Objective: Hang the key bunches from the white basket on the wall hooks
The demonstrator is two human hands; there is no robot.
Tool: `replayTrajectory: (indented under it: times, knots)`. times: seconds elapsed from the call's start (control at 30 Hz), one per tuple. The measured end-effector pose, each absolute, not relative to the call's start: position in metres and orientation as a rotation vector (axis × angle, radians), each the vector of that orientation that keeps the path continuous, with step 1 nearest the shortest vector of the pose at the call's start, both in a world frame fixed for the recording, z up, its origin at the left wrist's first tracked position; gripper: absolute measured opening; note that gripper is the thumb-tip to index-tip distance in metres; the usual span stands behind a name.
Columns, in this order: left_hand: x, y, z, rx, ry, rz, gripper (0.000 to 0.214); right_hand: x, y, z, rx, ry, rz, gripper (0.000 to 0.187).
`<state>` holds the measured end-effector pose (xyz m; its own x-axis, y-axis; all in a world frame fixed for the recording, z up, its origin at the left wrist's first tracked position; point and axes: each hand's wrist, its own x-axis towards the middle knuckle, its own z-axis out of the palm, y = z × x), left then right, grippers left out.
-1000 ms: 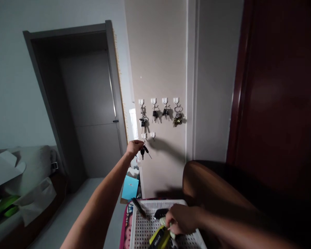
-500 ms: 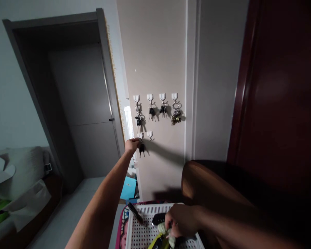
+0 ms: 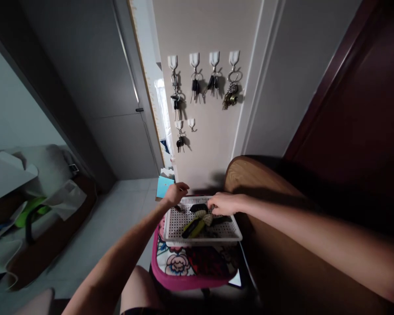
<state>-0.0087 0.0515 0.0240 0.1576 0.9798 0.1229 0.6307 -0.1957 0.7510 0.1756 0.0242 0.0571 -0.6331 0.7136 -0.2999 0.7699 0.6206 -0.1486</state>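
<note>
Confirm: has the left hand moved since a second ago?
Yes: left hand dropped from the lower-left wall hook down to the white basket rim.

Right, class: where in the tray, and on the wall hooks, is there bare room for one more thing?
Tray: bare along its left side, between the left wall and the yellow tool. Its far middle is crowded: black items, right hand, left hand at the far left corner. Only the lower right hook hangs empty.

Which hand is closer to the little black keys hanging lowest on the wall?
Left. The left hand is straight below the black keys, at the white perforated basket's far-left corner. The right hand is lower, farther right, over the basket.
</note>
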Motion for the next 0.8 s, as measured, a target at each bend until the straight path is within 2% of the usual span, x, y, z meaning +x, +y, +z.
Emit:
replayTrajectory:
  times: [0.13, 0.3, 0.53, 0.8]
  knots:
    - [0.004, 0.03, 0.011, 2.236, 1.642, 0.465, 0.026, 0.176, 0.023, 0.054, 1.263, 2.635, -0.348, 0.028]
    - [0.007, 0.02, 0.005, 2.379, 1.702, 0.227, 0.03, 0.179, 0.024, 0.05, 1.306, 2.597, -0.293, 0.027]
    - [0.005, 0.014, -0.008, 2.335, 1.791, 0.21, 0.022, 0.182, 0.027, 0.044, 1.293, 2.594, -0.219, 0.03]
    - [0.01, 0.02, 0.024, 2.335, 1.743, 0.319, 0.022, 0.179, 0.025, 0.049, 1.283, 2.747, -0.24, 0.026]
